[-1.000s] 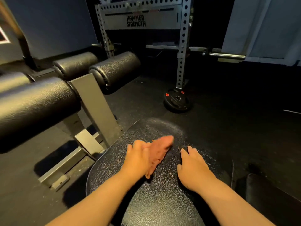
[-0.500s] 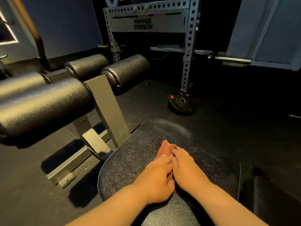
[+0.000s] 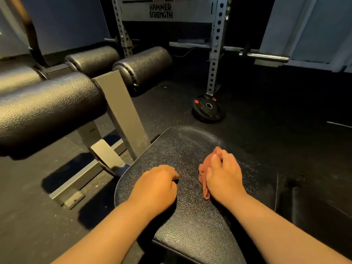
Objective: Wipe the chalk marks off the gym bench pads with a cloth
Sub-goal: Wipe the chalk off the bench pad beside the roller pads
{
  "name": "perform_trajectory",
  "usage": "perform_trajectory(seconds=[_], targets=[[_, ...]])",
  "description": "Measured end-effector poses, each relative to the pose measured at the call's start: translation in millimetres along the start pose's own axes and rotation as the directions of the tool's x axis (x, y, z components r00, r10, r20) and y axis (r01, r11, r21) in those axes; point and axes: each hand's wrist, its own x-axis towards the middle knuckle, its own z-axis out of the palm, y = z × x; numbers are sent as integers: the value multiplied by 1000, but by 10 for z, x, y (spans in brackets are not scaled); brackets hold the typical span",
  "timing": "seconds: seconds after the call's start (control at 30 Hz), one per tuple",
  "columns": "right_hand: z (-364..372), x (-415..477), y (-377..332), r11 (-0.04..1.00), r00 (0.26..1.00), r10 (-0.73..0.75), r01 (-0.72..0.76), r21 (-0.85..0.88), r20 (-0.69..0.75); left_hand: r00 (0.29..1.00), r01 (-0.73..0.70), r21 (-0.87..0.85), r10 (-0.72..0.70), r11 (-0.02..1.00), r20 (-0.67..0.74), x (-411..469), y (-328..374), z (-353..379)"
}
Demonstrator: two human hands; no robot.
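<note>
Since half a second ago the hands have been parted, and the cloth [image 3: 203, 173] is left under the right hand [image 3: 223, 177], at 3 o'clock from the left hand [image 3: 157, 187]. Most of the cloth is hidden; it seems to be pressed onto the bench pad [image 3: 181, 147] by flat fingers. The left fingertips are tucked from sight: a fist, nothing held.

On the counter [image 3: 190, 231], the left hand [image 3: 156, 185] rests left of the cloth [image 3: 203, 169], which lies under the right hand [image 3: 224, 175]; a weight plate [image 3: 208, 109] sits behind.
</note>
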Motion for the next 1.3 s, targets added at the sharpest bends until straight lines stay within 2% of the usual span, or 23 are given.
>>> perform_trajectory(seconds=[0.03, 0.07, 0.13, 0.2, 0.27, 0.33, 0.37, 0.43, 0.47, 0.53, 0.63, 0.7, 0.73, 0.77, 0.83, 0.87, 0.9, 0.93, 0.97, 1.07, 1.13, 1.23, 1.3], targets=[[-34, 23, 38, 999, 998, 37, -37, 15, -47, 1000, -15, 26, 15, 1000, 3, -3, -12, 22], [-7, 26, 78, 997, 1000, -4, 2, -79, -15, 1000, -20, 51, 20, 999, 12, -8, -24, 40], [132, -99, 76, 892, 962, -166, 241, -383, 218, 999, -22, 64, 20, 998, 25, 6, -69, 69], [205, -288, -42, 797, 865, -287, 454, -399, 411, 999, -29, 65, 27, 997, 35, 27, -103, 64], [204, -315, -23, 736, 809, -399, 564, -376, 432, 998, -37, 61, 34, 997, 51, 24, -121, 41], [194, -152, 117, 728, 853, -414, 519, -447, 317, 997, -35, 55, 31, 998, 78, -25, -130, 30], [157, -67, 177, 759, 904, -379, 426, -492, 199, 995, -41, 57, 35, 998, 88, -54, -136, 30], [93, 13, 219, 857, 983, -183, 147, -494, -24, 994, -65, 59, 60, 996, 91, -113, -156, 36], [124, -26, 171, 877, 991, -125, 86, -473, -53, 993, -81, 59, 76, 995, 93, -143, -173, 47], [280, -212, 91, 864, 974, -214, 222, -451, 71, 987, -132, 63, 126, 989, 96, -203, -203, 70], [344, -502, -53, 771, 809, -420, 557, -308, 410, 977, -196, 72, 188, 978, 104, -235, -249, 101], [238, -361, 60, 722, 736, -489, 643, -258, 468, 972, -214, 78, 203, 974, 120, -234, -282, 108], [184, -246, 170, 722, 753, -502, 636, -273, 426, 970, -215, 81, 203, 973, 132, -234, -289, 106], [119, -130, 275, 760, 810, -475, 575, -303, 345, 970, -213, 82, 201, 974, 138, -227, -295, 109], [8, 41, 433, 887, 954, -290, 296, -355, 73, 971, -213, 81, 202, 974, 131, -214, -292, 124], [12, 54, 441, 913, 981, -186, 155, -377, -47, 971, -216, 76, 206, 973, 121, -210, -281, 135], [54, 22, 398, 904, 981, -161, 103, -416, -107, 971, -221, 70, 212, 973, 114, -199, -268, 151], [107, -42, 329, 884, 970, -225, 166, -437, -87, 969, -228, 63, 220, 972, 111, -188, -244, 159], [164, -132, 253, 862, 948, -318, 295, -413, 15, 968, -235, 55, 228, 970, 109, -176, -213, 166], [131, -267, 158, 753, 783, -492, 602, -266, 381, 966, -248, 51, 242, 967, 93, -131, -101, 172], [-32, -56, 334, 744, 788, -500, 603, -287, 359, 965, -253, 50, 248, 966, 92, -90, -50, 192], [-309, 252, 680, 888, 972, -231, 228, -399, 43, 967, -244, 40, 240, 969, 91, -26, -7, 266], [-308, 276, 720, 895, 993, -40, -14, -445, -110, 968, -242, 39, 238, 969, 84, -10, 36, 322]])
